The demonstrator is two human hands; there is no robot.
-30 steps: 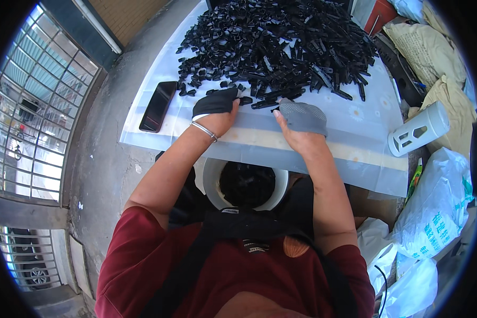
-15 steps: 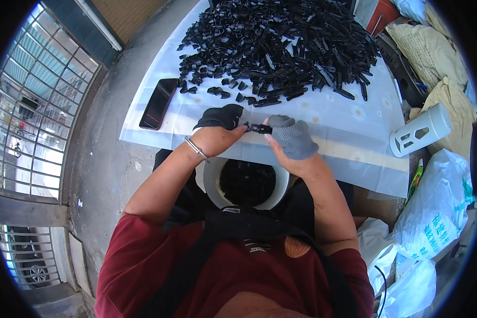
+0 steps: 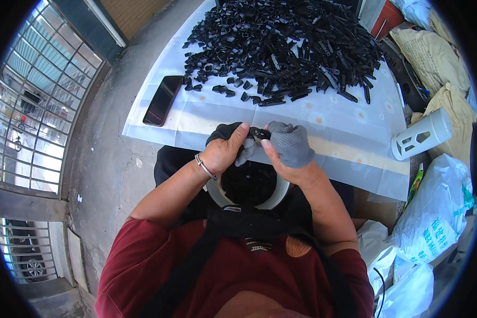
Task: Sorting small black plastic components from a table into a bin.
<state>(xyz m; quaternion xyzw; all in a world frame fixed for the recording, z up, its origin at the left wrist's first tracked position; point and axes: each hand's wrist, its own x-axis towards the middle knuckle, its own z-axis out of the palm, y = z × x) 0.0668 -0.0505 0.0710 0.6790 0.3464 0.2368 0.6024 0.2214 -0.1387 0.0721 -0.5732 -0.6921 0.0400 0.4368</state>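
Note:
Both hands meet just over the table's front edge, above a white bucket [image 3: 282, 197] of black parts [image 3: 248, 183]. My left hand [image 3: 229, 143], in a black and grey glove with a bare thumb, is closed on one end of a small black plastic part [image 3: 259, 133]. The other end is pinched by my right hand [image 3: 289, 144], in a grey dotted glove with its thumb bare too. Fingers hide much of the part, so I cannot tell whether it is one piece or two. Beyond them lies a large heap of black plastic pieces [image 3: 281, 47].
A phone [image 3: 163, 100] lies on the flowered white tablecloth [image 3: 334, 127] at the left. At the right edge a white slotted cylinder [image 3: 422, 134] lies tilted. Plastic bags [image 3: 432, 212] and cloth sacks [image 3: 432, 55] crowd the right side. A barred window [image 3: 42, 100] is at far left.
My left hand has turned, its thumb now pointing up over the black part and its fingers curled below. Both hands have come slightly lower and closer together.

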